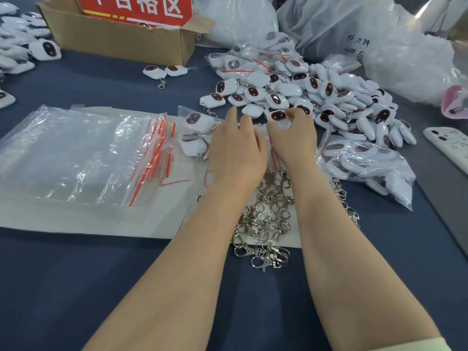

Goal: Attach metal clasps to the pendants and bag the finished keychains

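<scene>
Mid-task, lots left. Right hand (293, 138) at centre frame, fingers curled, pinching one white pendant (278, 116) at the near edge of the loose pile (329, 97) that spreads centre to right. Left hand (235, 148) just beside it, fingers mostly straight and spread, lying flat on clear plastic, not gripping anything as far as I can see.

Done so far:
- a filled bag (362, 158) of pendants sits right of the hands
- a small bag (195, 133) left of the left hand has a few pieces in it
- more bagged ones at the top of the pile
- two keychains (164, 70) with clasps on lie alone near the cardboard box (121, 34), upper left

Several pile pieces show chains already; cannot tell how many.

Left to do:
- big heap of metal clasps (268, 216) unused, between the forearms, lower centre
- thick stack of empty zip bags (76, 153) at left
- most of the pile unbagged

Judgement: well under half done; the current step looks like picking the next piece to clasp or bag

Phone (450, 145) at the right edge
</scene>
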The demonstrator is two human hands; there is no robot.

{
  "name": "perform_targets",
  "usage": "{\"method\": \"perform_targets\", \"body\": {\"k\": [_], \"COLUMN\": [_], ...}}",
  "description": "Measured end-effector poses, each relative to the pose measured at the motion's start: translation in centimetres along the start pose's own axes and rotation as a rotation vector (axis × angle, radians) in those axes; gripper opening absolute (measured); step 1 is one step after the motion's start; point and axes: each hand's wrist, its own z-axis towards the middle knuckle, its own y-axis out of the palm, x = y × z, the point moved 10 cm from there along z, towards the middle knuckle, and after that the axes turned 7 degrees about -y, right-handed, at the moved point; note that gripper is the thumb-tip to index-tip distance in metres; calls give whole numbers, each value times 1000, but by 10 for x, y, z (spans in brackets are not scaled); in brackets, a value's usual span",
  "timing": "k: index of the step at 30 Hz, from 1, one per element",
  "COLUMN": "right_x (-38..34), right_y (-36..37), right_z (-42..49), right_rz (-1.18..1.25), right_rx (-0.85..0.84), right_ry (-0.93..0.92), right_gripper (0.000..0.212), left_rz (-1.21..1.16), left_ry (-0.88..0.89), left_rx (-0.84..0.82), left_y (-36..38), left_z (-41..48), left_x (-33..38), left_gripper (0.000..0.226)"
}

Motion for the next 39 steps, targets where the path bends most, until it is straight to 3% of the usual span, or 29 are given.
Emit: {"method": "perform_targets", "body": {"k": [3,7,11,14,22,30,39], "right_x": [0,1,3,2,2,2,2], "right_y": [0,1,1,1,2,3,3], "right_z": [1,1,1,1,1,1,1], "right_rz": [4,8,11,11,11,12,20], "right_rx": [2,-6,-17,-16,-30,-34,-35], "right_ry": [-3,4,16,16,15,17,23], "right_gripper": [48,48,49,48,48,48,48], "left_rz": [207,117,-11,91,152,267,237], "left_ry": [34,-23,-106,-107,-186,-167,-185], "left_rx": [-127,-100,-31,-6,-66,-44,-85], "left_y": [24,19,1,-1,9,1,9], "left_z": [-3,0,6,8,5,5,3], "left_x": [0,-4,-17,-22,-33,-29,-30], "left_gripper": [53,58,49,34,57,51,59]}}
